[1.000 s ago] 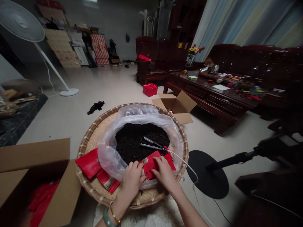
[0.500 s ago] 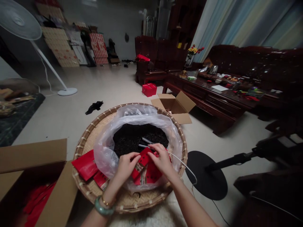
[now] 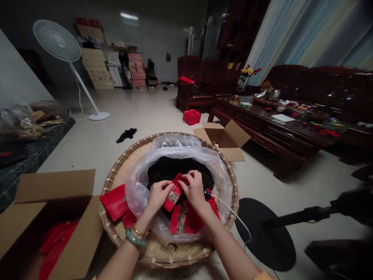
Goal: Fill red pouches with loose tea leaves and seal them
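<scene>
- Living-room floor: one round woven tray [image 3: 175, 259] holds one plastic bag [image 3: 180, 143] of dark tea leaves [image 3: 177, 168].
- Left hand [image 3: 159, 196] and right hand [image 3: 195, 189] both pinch one red packet [image 3: 175, 194] over the leaves, at the tray's center.
- At least three more red packets [image 3: 114, 202] lie on the tray, from 6 to 9 o'clock.
- One cardboard box [image 3: 52, 186] of red packets stands at 8 o'clock.

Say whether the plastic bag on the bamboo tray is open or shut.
Open: the clear plastic bag has its mouth spread wide, showing dark loose leaves inside.

We find no legible text: the printing on the red packets [image 3: 115, 202] lying on the round bamboo tray [image 3: 163, 254], and on the red cartons [image 3: 136, 66] stacked far beyond that tray, is too small and blurred to read.
</scene>
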Available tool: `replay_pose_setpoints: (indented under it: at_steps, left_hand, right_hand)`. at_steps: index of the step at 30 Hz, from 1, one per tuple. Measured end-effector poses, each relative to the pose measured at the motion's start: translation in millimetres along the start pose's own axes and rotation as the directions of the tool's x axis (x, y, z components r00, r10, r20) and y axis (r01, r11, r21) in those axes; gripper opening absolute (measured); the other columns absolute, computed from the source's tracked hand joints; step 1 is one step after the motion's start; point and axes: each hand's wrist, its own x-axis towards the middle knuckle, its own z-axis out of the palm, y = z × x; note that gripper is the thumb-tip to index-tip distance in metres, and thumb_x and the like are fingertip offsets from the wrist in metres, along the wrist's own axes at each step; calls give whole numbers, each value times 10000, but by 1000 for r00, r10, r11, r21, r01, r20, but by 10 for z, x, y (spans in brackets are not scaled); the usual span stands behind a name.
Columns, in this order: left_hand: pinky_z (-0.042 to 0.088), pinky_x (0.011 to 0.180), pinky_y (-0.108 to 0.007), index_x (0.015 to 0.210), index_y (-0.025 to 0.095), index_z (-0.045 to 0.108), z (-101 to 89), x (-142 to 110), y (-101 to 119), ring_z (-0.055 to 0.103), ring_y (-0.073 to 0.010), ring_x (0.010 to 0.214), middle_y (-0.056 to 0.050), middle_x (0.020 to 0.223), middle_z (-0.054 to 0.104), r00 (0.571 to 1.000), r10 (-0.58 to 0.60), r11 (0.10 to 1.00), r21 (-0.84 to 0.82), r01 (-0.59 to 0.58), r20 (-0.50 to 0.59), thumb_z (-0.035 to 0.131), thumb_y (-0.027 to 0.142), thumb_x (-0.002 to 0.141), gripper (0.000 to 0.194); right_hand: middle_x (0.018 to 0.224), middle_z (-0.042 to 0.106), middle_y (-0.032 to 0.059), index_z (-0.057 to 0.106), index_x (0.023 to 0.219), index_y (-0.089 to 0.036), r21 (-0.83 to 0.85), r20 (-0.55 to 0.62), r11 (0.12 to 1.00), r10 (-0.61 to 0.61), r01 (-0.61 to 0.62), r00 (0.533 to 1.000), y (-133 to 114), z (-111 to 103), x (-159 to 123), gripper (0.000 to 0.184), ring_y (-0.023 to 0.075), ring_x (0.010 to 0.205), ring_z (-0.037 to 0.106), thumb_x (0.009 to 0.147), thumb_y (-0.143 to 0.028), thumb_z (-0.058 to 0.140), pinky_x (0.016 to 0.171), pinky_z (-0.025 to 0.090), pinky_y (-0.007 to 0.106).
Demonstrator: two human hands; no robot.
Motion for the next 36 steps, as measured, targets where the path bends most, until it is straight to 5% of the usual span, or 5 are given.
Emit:
replay_pose_setpoints:
  at_steps: [10,20,27,30,36]
  left_hand:
    - [543,687,-364,926,130,662,-93,-80,-14,672,-213,733,-81,844,720,967,-216,796,-549,253,131,660,405,683,368]
    - [547,707,-375,1234,174,518,-175,-150,75,662,-204,800,-109,1000,680,910,-185,613,-680,402,371,575,424,797,506]
    - [403,953,-445,1319,177,423,-188,-144,-29,488,-270,1173,-136,1272,536,989,91,991,-83,-102,-118,489,498,807,607]
    - [284,1018,-505,1345,210,387,-179,-234,-7,313,-322,1281,-118,1405,397,896,444,822,402,-404,-6,684,360,683,741]
    - [417,865,-442,1291,210,433,-170,-248,-37,476,-277,1066,-96,1215,573,865,470,661,580,-476,173,642,95,647,687]
  right_hand:
    - [594,541,-28,556,742,-181,584,286,709,277,-396,917,-48,-302,106,235,123,563,503,778,-413,563,582,418,250]
    - [986,682,72,637,1029,-171,658,730,266,6,-705,684,-121,-278,19,462,213,967,608,729,-521,622,970,359,409]
    - [955,685,93,642,1004,-175,636,755,229,9,-737,655,6,-116,-23,501,221,1004,593,796,-600,476,911,409,414]
    - [947,686,77,657,974,-176,629,759,282,-19,-725,651,4,-95,26,500,201,1001,590,819,-597,437,945,385,407]
    - [834,695,57,676,898,-149,562,763,403,85,-722,641,-133,-73,169,565,187,873,617,821,-628,386,904,417,402]
